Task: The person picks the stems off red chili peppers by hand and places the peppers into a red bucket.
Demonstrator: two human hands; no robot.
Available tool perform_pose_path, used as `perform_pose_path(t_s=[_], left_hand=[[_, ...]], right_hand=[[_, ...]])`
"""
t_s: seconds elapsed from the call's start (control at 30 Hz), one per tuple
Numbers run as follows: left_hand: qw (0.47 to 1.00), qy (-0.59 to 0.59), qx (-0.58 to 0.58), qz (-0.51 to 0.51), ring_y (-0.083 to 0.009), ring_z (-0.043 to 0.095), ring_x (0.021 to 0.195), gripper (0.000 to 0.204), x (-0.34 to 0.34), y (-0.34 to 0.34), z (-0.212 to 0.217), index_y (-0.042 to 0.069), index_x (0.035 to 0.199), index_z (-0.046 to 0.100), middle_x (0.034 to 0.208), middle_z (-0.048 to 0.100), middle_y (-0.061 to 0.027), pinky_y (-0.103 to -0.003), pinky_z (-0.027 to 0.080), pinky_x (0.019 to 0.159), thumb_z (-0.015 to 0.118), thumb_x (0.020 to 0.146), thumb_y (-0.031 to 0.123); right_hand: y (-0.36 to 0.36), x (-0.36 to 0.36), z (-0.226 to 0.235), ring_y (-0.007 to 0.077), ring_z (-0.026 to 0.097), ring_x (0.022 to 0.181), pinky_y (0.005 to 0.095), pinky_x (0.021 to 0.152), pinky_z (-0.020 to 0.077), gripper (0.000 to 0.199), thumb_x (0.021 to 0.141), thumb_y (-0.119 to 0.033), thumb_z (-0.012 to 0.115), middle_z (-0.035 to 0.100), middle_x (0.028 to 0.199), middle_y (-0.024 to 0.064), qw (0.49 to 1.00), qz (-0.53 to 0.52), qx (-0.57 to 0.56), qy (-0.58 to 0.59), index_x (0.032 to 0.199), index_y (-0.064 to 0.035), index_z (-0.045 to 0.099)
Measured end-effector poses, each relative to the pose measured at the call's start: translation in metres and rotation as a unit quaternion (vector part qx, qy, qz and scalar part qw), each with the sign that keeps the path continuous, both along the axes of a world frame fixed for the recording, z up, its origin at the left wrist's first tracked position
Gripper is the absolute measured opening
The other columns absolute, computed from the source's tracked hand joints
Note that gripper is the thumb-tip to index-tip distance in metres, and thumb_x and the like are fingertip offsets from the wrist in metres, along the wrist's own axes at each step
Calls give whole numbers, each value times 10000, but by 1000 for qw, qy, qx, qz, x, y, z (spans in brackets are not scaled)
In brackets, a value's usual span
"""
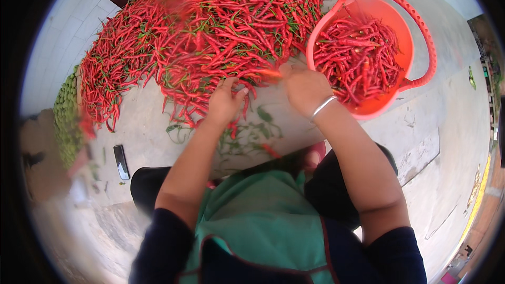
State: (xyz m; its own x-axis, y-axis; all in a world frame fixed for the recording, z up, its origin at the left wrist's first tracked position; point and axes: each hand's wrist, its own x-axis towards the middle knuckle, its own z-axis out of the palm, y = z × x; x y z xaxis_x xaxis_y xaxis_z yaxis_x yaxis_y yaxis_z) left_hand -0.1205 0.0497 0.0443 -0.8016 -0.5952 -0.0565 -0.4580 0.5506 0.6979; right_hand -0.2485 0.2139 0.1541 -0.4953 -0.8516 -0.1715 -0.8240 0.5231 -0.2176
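A big heap of red chili peppers point(226, 26) with green stems lies on the floor before me. At its near edge my left hand point(225, 102) is closed, thumb and fingertips around a red chili pepper point(245, 106). My right hand point(307, 90), with a silver bangle at the wrist, is closed beside the bucket. From its motion-smeared fingers a blurred orange-red chili pepper point(270, 73) points left. Close by on the right stands a red-orange bucket point(407, 37) with its handle up, partly filled with red chili peppers point(360, 60).
Loose green stems point(247, 139) litter the concrete between my knees and the heap. A dark phone point(121, 162) lies on the floor at left. Farther left is a pile of green produce point(67, 115), its kind unclear. My green apron point(263, 215) covers my lap.
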Motion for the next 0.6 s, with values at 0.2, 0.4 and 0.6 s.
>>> perform_pose_path(t_s=[0.2, 0.4, 0.6], left_hand=[[961, -211, -162, -74, -334, 583, 953, 544, -6, 14, -63, 25, 1171, 485, 1095, 539, -173, -422, 481, 806, 690, 741, 288], [993, -54, 108, 17, -167, 602, 688, 227, 4, -6, -31, 3, 925, 610, 735, 615, -63, -295, 479, 609, 620, 821, 204], [856, 114, 504, 15, -70, 542, 603, 206, 16, 15, 95, 31, 1045, 580, 889, 630, -47, -194, 460, 543, 486, 935, 178]], right_hand=[[0, -6, 8, 352, 597, 793, 428, 694, 490, 162, 788, -113, 492, 590, 880, 196, 978, -38, -205, -10, 906, -5, 517], [3, -4, 18, 347, 586, 753, 444, 693, 457, 174, 779, -172, 546, 586, 783, 186, 971, -38, -203, -124, 861, -19, 547], [-8, 19, 28, 329, 595, 789, 386, 719, 459, 350, 738, -298, 657, 610, 866, 161, 920, -54, -200, -334, 961, -41, 575]])
